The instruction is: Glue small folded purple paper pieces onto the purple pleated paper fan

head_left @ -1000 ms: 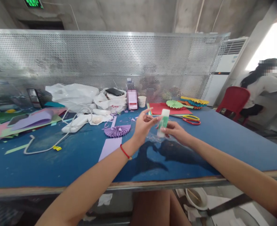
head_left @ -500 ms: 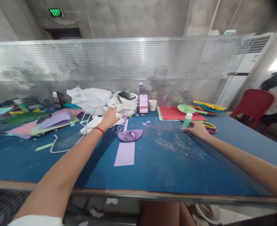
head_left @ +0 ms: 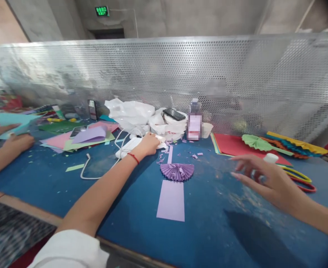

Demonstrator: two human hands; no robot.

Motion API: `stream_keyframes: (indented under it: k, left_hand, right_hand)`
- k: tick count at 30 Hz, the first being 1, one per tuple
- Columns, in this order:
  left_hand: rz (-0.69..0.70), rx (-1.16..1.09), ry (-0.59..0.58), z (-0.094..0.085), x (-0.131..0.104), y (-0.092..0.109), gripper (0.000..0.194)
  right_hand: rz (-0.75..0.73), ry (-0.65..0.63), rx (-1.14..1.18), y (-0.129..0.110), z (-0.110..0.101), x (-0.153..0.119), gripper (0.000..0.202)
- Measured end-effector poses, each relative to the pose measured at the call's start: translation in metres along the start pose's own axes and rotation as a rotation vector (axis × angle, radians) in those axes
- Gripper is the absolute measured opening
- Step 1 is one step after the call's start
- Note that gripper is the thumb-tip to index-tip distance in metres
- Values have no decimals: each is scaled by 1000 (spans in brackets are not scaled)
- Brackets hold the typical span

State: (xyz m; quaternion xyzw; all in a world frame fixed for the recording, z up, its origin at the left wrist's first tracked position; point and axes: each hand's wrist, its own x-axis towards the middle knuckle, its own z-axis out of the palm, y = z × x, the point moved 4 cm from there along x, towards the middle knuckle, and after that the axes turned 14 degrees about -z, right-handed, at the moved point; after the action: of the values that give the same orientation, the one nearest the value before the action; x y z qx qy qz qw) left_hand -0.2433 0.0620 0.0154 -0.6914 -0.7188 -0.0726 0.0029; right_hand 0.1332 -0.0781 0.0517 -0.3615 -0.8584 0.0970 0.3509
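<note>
My left hand reaches to the middle back of the table, fingers curled down by a white object and a white cable. What lies under the fingers I cannot make out. My right hand hovers over the right side, fingers apart and holding nothing. Behind it stands a glue stick, mostly hidden except its white cap. Beside it lie scissors with yellow and red handles. Between my hands lie a pleated purple paper fan with scraps on it, a purple strip and a light purple rectangle.
White plastic bags, a black phone and a bottle stand before a perforated metal screen. Red paper and a green fan lie right. A co-worker's hands hold blue paper at left.
My right hand has let go of the glue stick, lifted and opened. My left hand stays by the white things. The view has turned left, showing more of the co-worker's hands.
</note>
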Motion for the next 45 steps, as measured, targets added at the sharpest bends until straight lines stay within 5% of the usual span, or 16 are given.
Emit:
stream_keyframes:
  k: [4, 9, 13, 18, 23, 26, 29, 32, 34, 38, 45]
  left_hand:
    - [-125, -217, 108, -13, 1, -21, 37]
    - [-244, -650, 258, -39, -2, -36, 26]
    - [-183, -1031, 244, -52, -15, -10, 18]
    - [-17, -1313, 44, -63, -49, 48, 21]
    - [51, -1494, -114, -61, -77, 85, 30]
    - [21, -1604, -247, -50, -88, 95, 41]
    - [-14, -1699, -466, -42, -106, 108, 60]
    - [-130, -2012, -578, -48, -134, 120, 56]
    - [-136, -2113, -546, -63, -156, 128, 55]
    - [-128, -2183, -704, -92, -196, 145, 65]
    - [-57, -2111, -814, -104, -231, 154, 75]
  right_hand:
    - [-213, -122, 79, -24, 42, 66, 27]
    - [-261, -125, 124, -15, 70, 108, 19]
    - [-320, 23, 147, -20, 91, 120, 18]
    - [-210, 280, 179, -16, 102, 125, 56]
    - [-273, 182, 160, -3, 84, 121, 16]
    - [-245, 353, 113, -5, 54, 107, 31]
    - [-413, 468, -52, -26, 34, 91, 43]
    - [-748, 239, -321, -57, 47, 77, 48]
    - [-873, 126, -443, -70, 59, 68, 61]
    - [-992, 319, -500, -86, 55, 57, 77]
    - [-1275, 515, -446, -107, 11, 39, 33]
